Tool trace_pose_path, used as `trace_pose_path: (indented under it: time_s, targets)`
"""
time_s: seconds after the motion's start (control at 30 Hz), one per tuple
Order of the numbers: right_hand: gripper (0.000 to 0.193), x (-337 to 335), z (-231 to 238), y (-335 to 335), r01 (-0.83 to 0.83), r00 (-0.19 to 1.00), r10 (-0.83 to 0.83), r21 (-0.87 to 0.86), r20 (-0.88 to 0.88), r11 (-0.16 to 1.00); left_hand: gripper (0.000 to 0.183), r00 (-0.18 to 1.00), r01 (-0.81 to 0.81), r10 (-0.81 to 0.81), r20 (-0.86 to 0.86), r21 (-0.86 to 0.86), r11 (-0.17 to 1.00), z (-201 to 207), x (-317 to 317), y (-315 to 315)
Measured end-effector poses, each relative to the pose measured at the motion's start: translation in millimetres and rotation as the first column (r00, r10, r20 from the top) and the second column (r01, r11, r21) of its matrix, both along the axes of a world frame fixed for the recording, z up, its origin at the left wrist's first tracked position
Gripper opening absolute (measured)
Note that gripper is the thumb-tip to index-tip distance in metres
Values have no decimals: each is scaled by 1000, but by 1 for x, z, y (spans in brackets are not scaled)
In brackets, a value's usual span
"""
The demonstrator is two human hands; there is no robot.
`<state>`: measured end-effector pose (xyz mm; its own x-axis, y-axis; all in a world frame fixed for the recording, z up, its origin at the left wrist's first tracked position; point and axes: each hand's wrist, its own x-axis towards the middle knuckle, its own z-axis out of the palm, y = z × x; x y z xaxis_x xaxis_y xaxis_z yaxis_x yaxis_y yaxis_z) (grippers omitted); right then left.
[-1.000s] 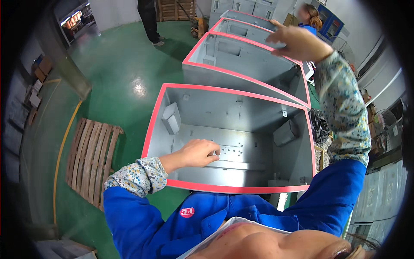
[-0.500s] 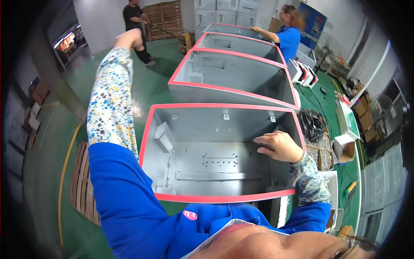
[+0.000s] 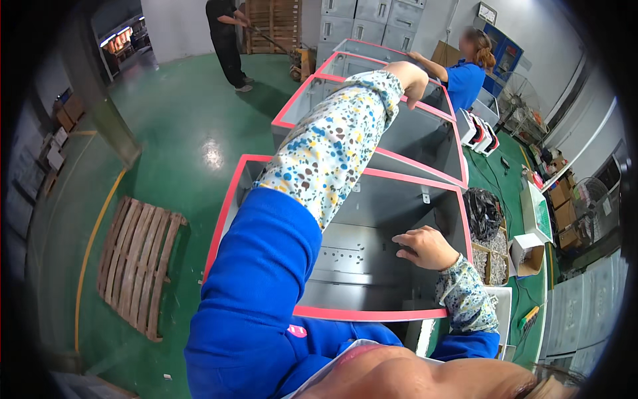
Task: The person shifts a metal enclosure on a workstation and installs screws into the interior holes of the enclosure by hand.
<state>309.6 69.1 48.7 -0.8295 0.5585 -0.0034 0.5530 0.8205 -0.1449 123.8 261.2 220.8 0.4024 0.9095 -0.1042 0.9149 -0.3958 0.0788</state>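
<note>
In the head view, the person's right hand (image 3: pixel 428 247) has its fingers loosely bent and slightly spread; an open-topped, pink-rimmed grey metal box (image 3: pixel 379 213) extends beneath and leftward of them (whether they touch it, I cannot tell). The left hand (image 3: pixel 409 78) is stretched out well beyond those fingers, its own fingers drooping over a second pink-rimmed grey metal box (image 3: pixel 419 143); whether they pinch anything is hidden. A crumpled black plastic bag (image 3: pixel 483 213) sits right of the right fingers; a brown slatted wooden pallet (image 3: pixel 138 263) lies far left of them.
</note>
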Motion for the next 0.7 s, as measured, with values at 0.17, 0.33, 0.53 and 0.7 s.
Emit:
trace_pose_path:
  time_s: [0.17,0.33,0.53,0.7]
  targets:
    - [27,5,-6,-2,-26,998,27,-29,61,999,58,966,255,-257,-13,169,952,-28,-14,-27]
    - [28,8,-14,-11,-66,996,68,-52,50,996,42,852,523,-522,-35,36,851,-78,-40,-174]
    - [26,8,-21,-14,-140,986,139,-3,95,990,42,659,752,-719,220,-214,623,-137,-81,-261]
    - [29,2,-16,-7,-133,978,143,-74,151,988,43,721,690,-646,251,-172,703,-188,-102,-255]
